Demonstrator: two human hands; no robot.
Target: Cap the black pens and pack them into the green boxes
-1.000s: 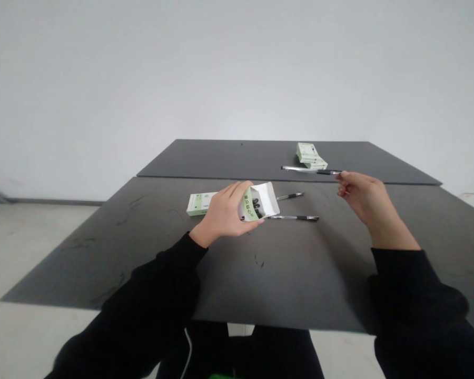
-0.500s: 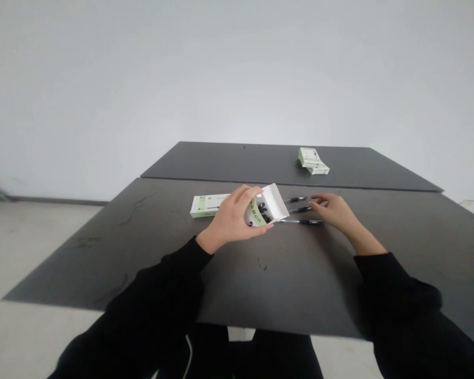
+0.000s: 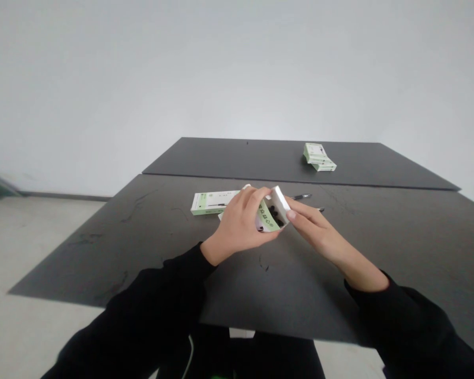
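My left hand (image 3: 243, 223) is wrapped round a green and white pen box (image 3: 267, 215), tilted with its end open toward the right. Inside, the dark ends of several pens (image 3: 275, 213) show. At the raised white flap, my right hand (image 3: 314, 223) is closed, thumb in front and fingers behind, pinching the flap's edge. Beyond the right fingers lies a black pen (image 3: 302, 196) on the table. The end of another pen (image 3: 321, 209) pokes out past that hand, the rest of it hidden.
Another pen box (image 3: 209, 202) lies flat on the dark table (image 3: 142, 252), left of the held one and partly behind my left hand. Farther back on the right, a small stack of pen boxes (image 3: 319, 156) sits on a second dark table (image 3: 229, 158) against the wall.
My right hand has moved left from beside the loose pens to the box's flap and closed on it. The flap now stands more upright. My left hand keeps its hold.
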